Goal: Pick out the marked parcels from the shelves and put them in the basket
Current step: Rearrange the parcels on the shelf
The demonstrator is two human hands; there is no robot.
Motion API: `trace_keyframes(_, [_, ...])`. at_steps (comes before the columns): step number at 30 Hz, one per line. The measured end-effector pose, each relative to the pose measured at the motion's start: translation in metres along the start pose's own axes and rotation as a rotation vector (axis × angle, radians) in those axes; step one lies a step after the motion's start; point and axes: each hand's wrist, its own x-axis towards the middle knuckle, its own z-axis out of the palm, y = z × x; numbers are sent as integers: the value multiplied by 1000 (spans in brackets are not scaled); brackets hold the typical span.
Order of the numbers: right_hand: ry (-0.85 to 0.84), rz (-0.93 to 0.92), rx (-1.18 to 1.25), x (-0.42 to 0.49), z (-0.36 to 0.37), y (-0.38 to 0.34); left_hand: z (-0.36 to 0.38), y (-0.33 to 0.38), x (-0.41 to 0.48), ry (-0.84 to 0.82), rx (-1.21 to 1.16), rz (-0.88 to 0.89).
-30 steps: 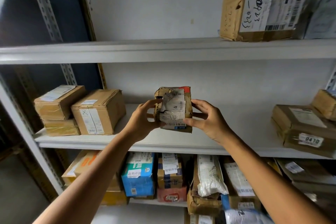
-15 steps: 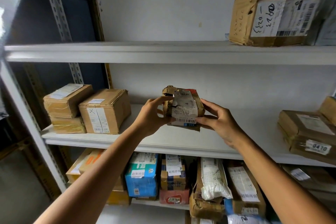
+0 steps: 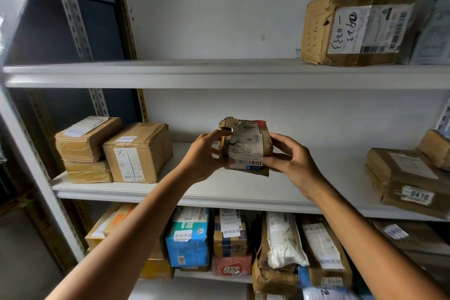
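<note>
Both hands hold small torn parcel [image 3: 246,147] above middle shelf [image 3: 243,192]: left hand [image 3: 207,153] grip on its left side, right hand [image 3: 289,161] grip on its right. X-marked box [image 3: 137,153] sits far left.

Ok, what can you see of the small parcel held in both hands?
The small parcel is a brown cardboard box with torn corners, a crumpled white label, a barcode near its bottom and a red patch top right. It is held over the middle shelf, label facing the camera, left hand gripping its left side, right hand its right.
</note>
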Motion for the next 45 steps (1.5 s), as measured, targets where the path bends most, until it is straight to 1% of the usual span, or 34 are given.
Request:
trace_keyframes(4, [43,-78,-133,1,6,-1,-2,-4,-3,-36,-124,-20])
trace_keyframes(9, [16,-107,-279,-1,7,-1,-8,-6,-3,-71,-187,-34])
trace_keyframes(19, [19,-123,-365,-3,2,-1,-1,-10,0,-54,-183,7])
trace_keyframes(24, [85,-88,-406,-9,-13,-2,19,-8,13,-52,-137,65])
trace_keyframes(29, [188,-19,-473,-24,-44,-4,58,2,33,-132,-165,154])
trace_keyframes(34, [302,43,-506,-53,-88,-3,113,25,54,-222,-181,274])
trace_keyframes(39, [373,113,-499,-81,-148,-4,178,67,63,-285,-219,307])
trace_keyframes(45, [420,122,-496,-97,-238,-3,255,125,86,-302,-196,311])
